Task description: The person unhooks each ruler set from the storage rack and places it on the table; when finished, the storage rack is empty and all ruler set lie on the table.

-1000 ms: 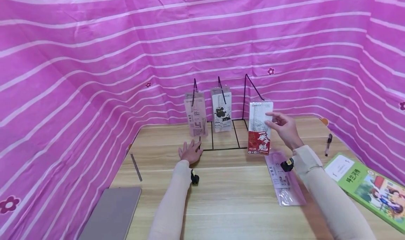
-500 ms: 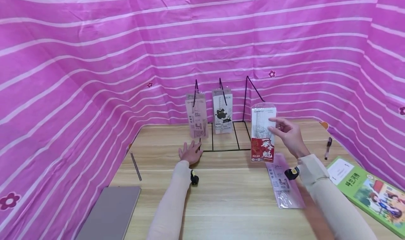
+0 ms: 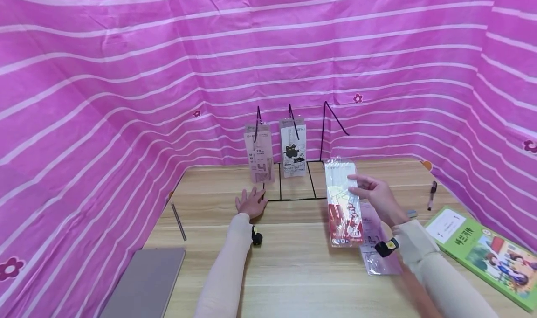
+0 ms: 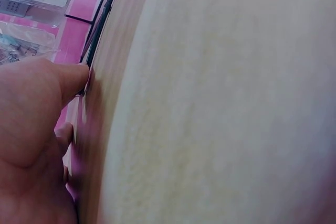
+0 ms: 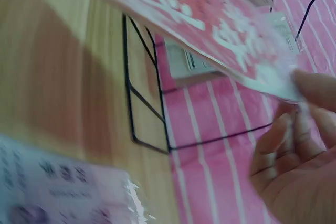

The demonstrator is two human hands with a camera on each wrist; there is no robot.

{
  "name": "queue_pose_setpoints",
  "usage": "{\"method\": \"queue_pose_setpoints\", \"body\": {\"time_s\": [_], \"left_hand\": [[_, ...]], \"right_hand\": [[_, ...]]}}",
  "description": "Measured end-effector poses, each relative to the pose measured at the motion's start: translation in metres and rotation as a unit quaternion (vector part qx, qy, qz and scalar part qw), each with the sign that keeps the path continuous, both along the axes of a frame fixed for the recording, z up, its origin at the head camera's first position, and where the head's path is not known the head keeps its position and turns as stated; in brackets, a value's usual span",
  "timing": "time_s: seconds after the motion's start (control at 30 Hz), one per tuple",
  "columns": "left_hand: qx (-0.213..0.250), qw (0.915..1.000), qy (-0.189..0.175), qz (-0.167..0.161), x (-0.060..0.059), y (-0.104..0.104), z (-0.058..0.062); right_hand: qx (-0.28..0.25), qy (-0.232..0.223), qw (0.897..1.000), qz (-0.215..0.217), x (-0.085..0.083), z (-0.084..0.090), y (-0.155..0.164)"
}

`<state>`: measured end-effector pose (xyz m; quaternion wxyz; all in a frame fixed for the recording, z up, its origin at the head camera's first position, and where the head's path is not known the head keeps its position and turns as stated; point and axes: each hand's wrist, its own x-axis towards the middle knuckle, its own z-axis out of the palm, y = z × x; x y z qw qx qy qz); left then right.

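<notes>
Pink striped cloth walls (image 3: 126, 75), wooden table (image 3: 293, 262), wire rack (image 3: 293, 187)

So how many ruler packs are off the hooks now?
One pink pack already lies flat on the table. The right hand holds the red-and-white pack clear of the empty hook. The left hand rests at the rack base. Two packs hang there.

We see the red-and-white ruler pack (image 3: 344, 201), clear-wrapped, tilted above the wooden table (image 3: 293, 262), clear of the wire rack (image 3: 293, 187).
</notes>
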<state>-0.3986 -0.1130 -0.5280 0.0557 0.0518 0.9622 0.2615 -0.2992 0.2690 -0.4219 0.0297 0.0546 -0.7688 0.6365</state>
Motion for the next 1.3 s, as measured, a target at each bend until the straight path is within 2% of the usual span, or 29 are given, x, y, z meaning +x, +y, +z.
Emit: {"method": "queue_pose_setpoints", "body": {"time_s": [0.1, 0.23, 0.4, 0.57, 0.97, 1.07, 1.17, 1.3], "left_hand": [[0.001, 1.0, 0.0, -0.002, 0.0, -0.001, 0.0], [-0.005, 1.0, -0.003, -0.003, 0.002, -0.002, 0.004], [-0.004, 1.0, -0.004, -0.005, 0.001, -0.003, 0.004], [-0.001, 1.0, -0.008, -0.004, 0.001, -0.003, 0.005], [0.002, 1.0, -0.005, -0.001, 0.008, 0.001, 0.008], [0.001, 1.0, -0.005, 0.0, 0.01, 0.001, 0.009], [0.0, 1.0, 0.0, -0.001, 0.01, 0.002, 0.01], [0.0, 1.0, 0.002, -0.001, 0.009, 0.002, 0.01]], "right_hand": [[0.024, -0.069, 0.997, 0.016, 0.002, -0.008, -0.001], [0.054, -0.135, 0.989, 0.034, 0.002, -0.021, -0.002], [0.038, -0.168, 0.984, 0.042, 0.003, -0.04, -0.004], [0.065, -0.16, 0.984, 0.031, 0.001, -0.054, -0.008], [0.178, -0.109, 0.978, -0.001, 0.002, -0.063, -0.016], [0.227, -0.077, 0.971, -0.005, 0.004, -0.062, -0.019], [0.285, -0.044, 0.958, -0.006, 0.007, -0.059, -0.021], [0.333, -0.034, 0.942, 0.001, 0.009, -0.055, -0.022]]}}
